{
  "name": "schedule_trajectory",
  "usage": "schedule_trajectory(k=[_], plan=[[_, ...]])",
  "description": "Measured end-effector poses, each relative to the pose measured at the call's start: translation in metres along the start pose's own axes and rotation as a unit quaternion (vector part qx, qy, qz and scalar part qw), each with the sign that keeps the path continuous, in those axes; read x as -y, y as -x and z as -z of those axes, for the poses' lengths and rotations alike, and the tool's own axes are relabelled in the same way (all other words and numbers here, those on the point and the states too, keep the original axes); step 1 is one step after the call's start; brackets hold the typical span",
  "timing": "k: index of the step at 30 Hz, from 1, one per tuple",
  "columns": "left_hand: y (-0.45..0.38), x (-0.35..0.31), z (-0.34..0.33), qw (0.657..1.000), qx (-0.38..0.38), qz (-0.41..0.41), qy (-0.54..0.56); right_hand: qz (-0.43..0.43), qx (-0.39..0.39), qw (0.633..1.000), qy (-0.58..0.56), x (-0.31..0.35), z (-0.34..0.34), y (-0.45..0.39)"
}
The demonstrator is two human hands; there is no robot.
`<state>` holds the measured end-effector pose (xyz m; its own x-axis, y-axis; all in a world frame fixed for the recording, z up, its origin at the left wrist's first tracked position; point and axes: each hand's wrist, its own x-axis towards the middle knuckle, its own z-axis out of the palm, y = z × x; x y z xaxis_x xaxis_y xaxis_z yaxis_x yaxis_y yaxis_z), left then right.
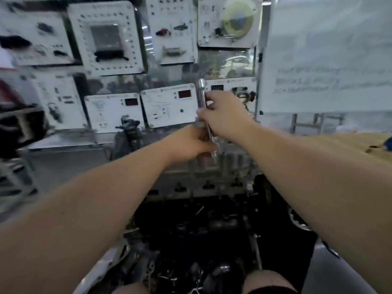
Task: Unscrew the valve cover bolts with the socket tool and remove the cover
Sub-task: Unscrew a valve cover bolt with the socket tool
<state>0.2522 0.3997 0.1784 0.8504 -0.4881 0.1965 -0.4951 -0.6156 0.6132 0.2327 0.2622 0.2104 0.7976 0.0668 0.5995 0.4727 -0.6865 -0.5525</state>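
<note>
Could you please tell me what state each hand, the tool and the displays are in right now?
Left hand: grips the socket tool's lower end.
Right hand: grips the tool's upper shaft.
Socket tool: near upright, lower tip at the engine top.
Red panel displays: lit, digits unreadable.
Valve cover bolts: cannot tell, blurred.

Two hands point(192, 145), one socket tool point(202, 96), three red displays point(185, 94).

A single head-worn camera looks forward and down along both outstretched forearms, close above the engine point(203, 183), with the person's knees at the bottom edge. Straight ahead stands a wall of white instrument panels point(169, 105), a whiteboard point(326, 54) at right; edges blurred.
</note>
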Motion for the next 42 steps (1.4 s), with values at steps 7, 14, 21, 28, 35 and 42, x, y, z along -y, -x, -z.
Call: schedule_trajectory(k=[7, 14, 21, 28, 35, 42], plan=[[0.025, 0.052, 0.072, 0.982, -0.096, 0.073, -0.146, 0.061, 0.038, 0.991, -0.117, 0.050, -0.064, -0.044], [0.028, 0.072, 0.081, 0.989, -0.105, 0.068, -0.084, 0.052, 0.058, 0.985, -0.157, 0.048, -0.078, -0.048], [0.035, 0.075, 0.083, 0.991, -0.097, 0.064, -0.073, 0.064, 0.061, 0.976, -0.201, 0.046, -0.080, -0.038], [0.044, 0.085, 0.083, 0.991, -0.095, 0.054, -0.080, 0.077, 0.087, 0.975, -0.192, 0.049, -0.083, -0.030], [0.041, 0.097, 0.079, 0.995, -0.083, 0.030, -0.046, 0.027, 0.102, 0.967, -0.233, 0.060, -0.083, -0.033], [0.041, 0.095, 0.077, 0.996, -0.080, -0.016, -0.034, 0.027, -0.013, 0.932, -0.362, 0.084, -0.095, -0.039]])
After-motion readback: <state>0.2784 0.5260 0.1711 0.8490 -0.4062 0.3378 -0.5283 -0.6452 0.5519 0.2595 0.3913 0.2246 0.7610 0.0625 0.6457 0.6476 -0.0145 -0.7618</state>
